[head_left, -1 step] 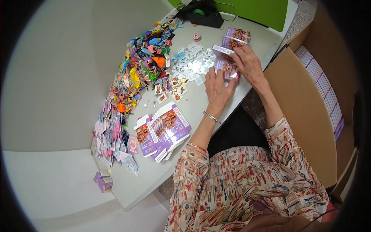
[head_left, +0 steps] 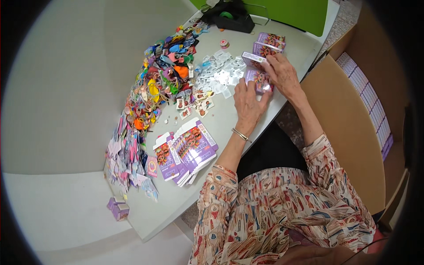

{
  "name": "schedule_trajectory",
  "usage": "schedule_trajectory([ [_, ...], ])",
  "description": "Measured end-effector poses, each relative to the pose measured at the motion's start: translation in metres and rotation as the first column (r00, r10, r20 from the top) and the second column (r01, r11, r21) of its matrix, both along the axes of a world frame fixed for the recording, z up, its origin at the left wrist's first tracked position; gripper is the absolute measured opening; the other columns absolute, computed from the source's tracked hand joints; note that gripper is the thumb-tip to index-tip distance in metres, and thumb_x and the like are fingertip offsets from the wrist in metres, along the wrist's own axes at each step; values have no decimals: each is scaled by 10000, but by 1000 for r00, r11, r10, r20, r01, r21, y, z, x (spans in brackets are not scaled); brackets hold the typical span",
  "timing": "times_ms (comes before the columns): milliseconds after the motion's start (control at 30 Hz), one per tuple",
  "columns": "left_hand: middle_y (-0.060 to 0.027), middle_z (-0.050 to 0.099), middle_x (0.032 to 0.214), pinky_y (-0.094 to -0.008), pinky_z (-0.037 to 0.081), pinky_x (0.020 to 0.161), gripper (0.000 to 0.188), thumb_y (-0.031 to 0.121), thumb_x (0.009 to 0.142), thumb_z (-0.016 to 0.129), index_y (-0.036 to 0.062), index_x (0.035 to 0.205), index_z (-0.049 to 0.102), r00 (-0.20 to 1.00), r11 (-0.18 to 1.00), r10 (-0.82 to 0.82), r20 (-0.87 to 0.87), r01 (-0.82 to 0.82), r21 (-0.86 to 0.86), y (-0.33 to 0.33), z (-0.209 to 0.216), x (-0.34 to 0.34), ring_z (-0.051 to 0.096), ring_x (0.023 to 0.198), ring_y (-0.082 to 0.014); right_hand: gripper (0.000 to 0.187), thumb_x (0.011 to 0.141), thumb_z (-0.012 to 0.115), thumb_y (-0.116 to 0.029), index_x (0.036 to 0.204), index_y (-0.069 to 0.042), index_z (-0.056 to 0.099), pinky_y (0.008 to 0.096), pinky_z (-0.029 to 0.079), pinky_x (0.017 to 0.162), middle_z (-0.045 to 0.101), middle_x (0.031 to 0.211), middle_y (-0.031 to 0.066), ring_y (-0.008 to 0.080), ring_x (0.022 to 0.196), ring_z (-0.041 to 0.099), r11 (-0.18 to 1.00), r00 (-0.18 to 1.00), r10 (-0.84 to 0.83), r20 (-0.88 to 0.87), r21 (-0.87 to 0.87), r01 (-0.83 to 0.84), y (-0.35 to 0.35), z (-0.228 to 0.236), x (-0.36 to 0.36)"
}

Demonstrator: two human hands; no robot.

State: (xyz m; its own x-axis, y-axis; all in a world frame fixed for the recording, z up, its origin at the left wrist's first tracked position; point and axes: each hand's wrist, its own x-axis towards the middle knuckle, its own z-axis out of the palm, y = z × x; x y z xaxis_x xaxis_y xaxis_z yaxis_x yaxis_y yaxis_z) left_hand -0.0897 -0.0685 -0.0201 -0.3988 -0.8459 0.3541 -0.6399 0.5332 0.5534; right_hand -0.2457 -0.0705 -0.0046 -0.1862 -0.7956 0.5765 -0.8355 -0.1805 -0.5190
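Purple printed cardboard box [head_left: 261,82] lies flat near the right edge of the pale grey table [head_left: 154,214], between the two hands. Left hand [head_left: 248,106] half-open, fingers against its left side, thumb at its near end; probably steadying it, though how firmly can't be told. Right hand [head_left: 285,76] bent over its far right side, fingers partly curled; fingertips partly hidden, grip unclear. Pale-edged purple panel or carton [head_left: 254,58] stands tilted just beyond; can't tell whether joined to the box. Purple boxes [head_left: 271,40] sit in line behind, perhaps kept in order. Small white translucent packets [head_left: 221,73] spread left, likely for easy reach; fanned flat purple-and-white cartons [head_left: 194,145] nearer. Box surface: glossy, reddish cartoon figures on purple, bright glare; lettering unreadable under fingers.
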Motion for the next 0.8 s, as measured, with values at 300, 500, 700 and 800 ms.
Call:
schedule_trajectory([
  [300, -284, 408, 1289, -506, 401, 935, 508, 215, 714, 775, -32, 1089, 536, 999, 957, -24, -48, 9, -290, 11, -19, 11, 447, 1120, -446, 322, 873, 643, -264, 1086, -26, 602, 458, 491, 767, 613, 1009, 203, 395, 908, 613, 977, 987, -163, 4, 137, 161, -8, 2, -9],
  [500, -304, 404, 1312, -507, 373, 968, 573, 291, 672, 780, -16, 1095, 544, 984, 983, -22, -177, -10, -182, 8, -15, -7, 434, 1137, -456, 389, 877, 622, -335, 1126, -37, 618, 464, 489, 781, 647, 978, 197, 390, 911, 624, 946, 971, -214, -102, 226, 233, -14, -5, -20],
  [700, -261, 418, 1173, -496, 399, 881, 575, 220, 620, 748, -31, 1059, 476, 985, 980, 126, -122, -142, -136, 14, -8, -21, 468, 1014, -408, 404, 896, 599, -351, 1156, -42, 626, 443, 489, 801, 657, 996, 190, 368, 928, 627, 946, 965, -234, -121, 200, 254, -14, -6, -17],
  [800, -341, 326, 1325, -526, 371, 957, 631, 166, 631, 712, -48, 1162, 448, 987, 998, 57, -147, -58, -2, 23, -6, -13, 431, 1112, -457, 380, 914, 575, -336, 1150, -43, 627, 447, 484, 805, 655, 1010, 193, 372, 939, 624, 923, 973, -226, -51, 309, 230, -11, -5, -19],
])
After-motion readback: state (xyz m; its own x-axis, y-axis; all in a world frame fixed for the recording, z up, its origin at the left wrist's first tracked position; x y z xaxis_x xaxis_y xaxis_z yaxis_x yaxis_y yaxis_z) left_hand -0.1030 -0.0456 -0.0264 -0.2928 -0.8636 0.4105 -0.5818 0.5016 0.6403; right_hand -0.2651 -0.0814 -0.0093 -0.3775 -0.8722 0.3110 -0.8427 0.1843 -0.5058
